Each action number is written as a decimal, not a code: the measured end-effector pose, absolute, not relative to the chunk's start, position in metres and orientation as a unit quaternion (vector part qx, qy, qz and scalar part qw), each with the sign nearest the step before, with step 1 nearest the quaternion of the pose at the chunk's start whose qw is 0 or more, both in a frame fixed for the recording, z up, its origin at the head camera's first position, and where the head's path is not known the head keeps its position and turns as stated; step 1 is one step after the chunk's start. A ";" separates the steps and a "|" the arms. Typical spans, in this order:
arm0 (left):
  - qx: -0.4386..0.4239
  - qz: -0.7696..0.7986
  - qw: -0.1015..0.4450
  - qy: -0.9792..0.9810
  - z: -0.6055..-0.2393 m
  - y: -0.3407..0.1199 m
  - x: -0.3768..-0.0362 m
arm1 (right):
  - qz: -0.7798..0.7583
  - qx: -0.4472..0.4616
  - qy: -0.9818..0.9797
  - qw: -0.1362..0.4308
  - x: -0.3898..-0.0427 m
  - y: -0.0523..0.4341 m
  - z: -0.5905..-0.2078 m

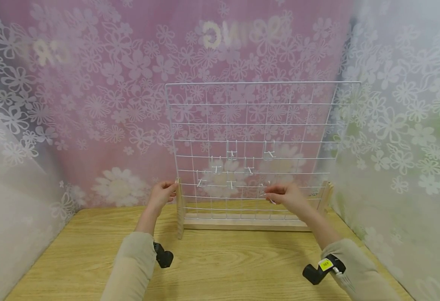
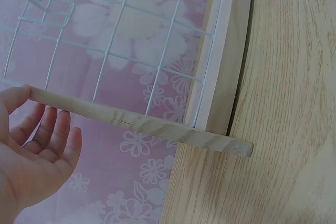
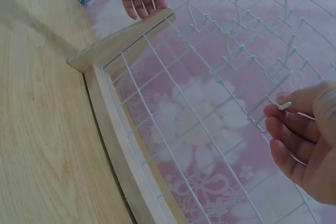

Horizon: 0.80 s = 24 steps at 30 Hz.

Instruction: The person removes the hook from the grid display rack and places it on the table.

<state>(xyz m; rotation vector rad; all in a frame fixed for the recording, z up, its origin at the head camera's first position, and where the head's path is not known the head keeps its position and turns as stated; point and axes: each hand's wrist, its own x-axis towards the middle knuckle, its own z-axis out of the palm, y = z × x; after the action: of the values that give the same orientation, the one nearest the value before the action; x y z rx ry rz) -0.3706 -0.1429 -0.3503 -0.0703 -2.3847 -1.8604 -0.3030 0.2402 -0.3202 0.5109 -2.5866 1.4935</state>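
Note:
A white wire grid (image 1: 265, 82) stands upright in a wooden base. My left hand (image 1: 161, 194) grips the top of the left wooden post (image 2: 152, 124), thumb on its end and fingers at its side. Toward the grid's lower right, my right hand (image 1: 287, 198) pinches a small white hook (image 3: 284, 105) between thumb and forefinger. The hook's back part meets the grid wires there, and the fingers partly hide it. Several other white hooks (image 1: 231, 155) hang on the grid, left of and above the right hand, their prongs pointing outward.
The base's long wooden bar (image 1: 242, 225) lies along the wood-grain table (image 1: 223, 259). A second wooden post (image 1: 324, 196) supports the right side, just beyond the right hand. A pink flowered curtain (image 1: 111, 104) hangs close behind, with pale flowered sheets (image 1: 404, 167) at the sides.

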 end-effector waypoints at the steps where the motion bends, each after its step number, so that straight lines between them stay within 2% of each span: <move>1: -0.022 -0.614 0.058 -0.787 -0.350 -0.143 -0.370 | 0.493 0.171 -0.851 0.052 -0.302 0.239 -0.322; 24: -0.018 -0.634 0.045 -0.772 -0.350 -0.143 -0.370 | 0.547 0.197 -0.813 -0.020 -0.304 0.197 -0.370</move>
<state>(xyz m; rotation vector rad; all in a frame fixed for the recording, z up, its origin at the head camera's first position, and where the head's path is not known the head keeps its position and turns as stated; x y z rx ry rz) -0.3698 -0.1428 -0.3504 -0.0552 -2.3583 -1.9359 -0.3044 0.1965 -0.3704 0.6281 -2.5877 1.7423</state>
